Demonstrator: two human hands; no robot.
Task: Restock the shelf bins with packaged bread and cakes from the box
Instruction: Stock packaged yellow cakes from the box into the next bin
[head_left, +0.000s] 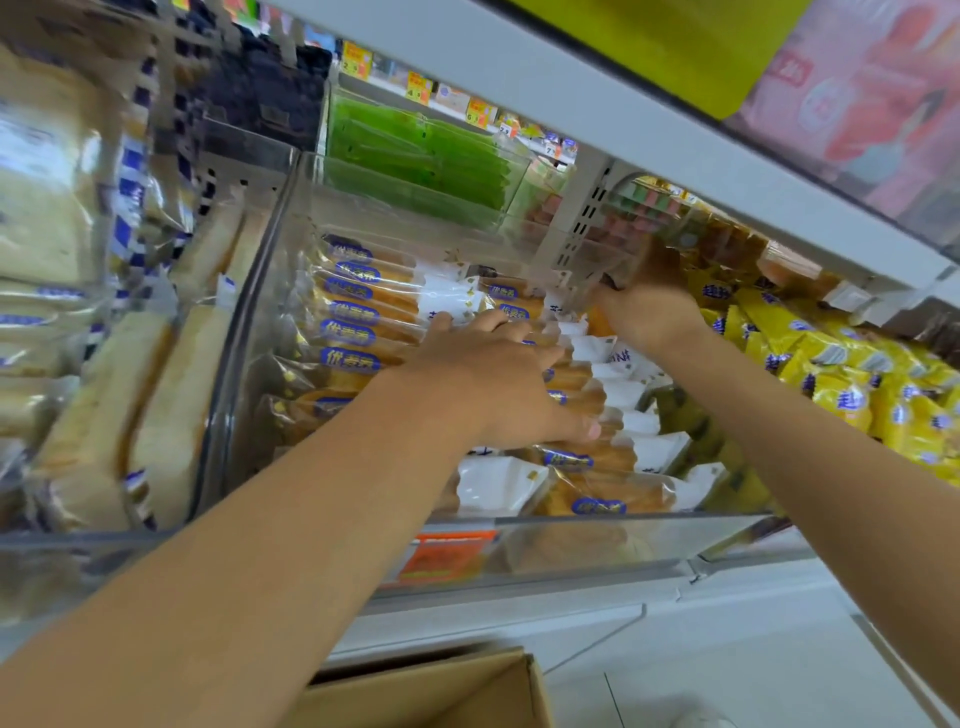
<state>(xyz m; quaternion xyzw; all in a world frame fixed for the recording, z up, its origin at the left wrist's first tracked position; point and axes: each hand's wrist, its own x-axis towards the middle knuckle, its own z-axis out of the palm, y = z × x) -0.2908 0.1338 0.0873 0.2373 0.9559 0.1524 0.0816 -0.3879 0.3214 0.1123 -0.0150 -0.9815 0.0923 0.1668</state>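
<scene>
One clear, hard-walled plastic bin (571, 540) as anchor; nearest, below its front wall, corner of a brown cardboard box (426, 691), flap matte and flat; inside the bin, long golden packaged cakes (363, 312) in glossy, crinkled film, blue oval labels, white ends, stacked in rows; left hand (493, 379) palm-down on those packs mid-bin, fingers loose and spread, thumb out, gripping nothing; right hand (649, 312) deeper, at the bin's rear right corner, fingers hidden, grasp impossible to tell; left of the bin, pale soft oblong loaves (156, 405); right of it, puffy yellow packets (857, 384); behind it, flat green sachets (415, 156).
</scene>
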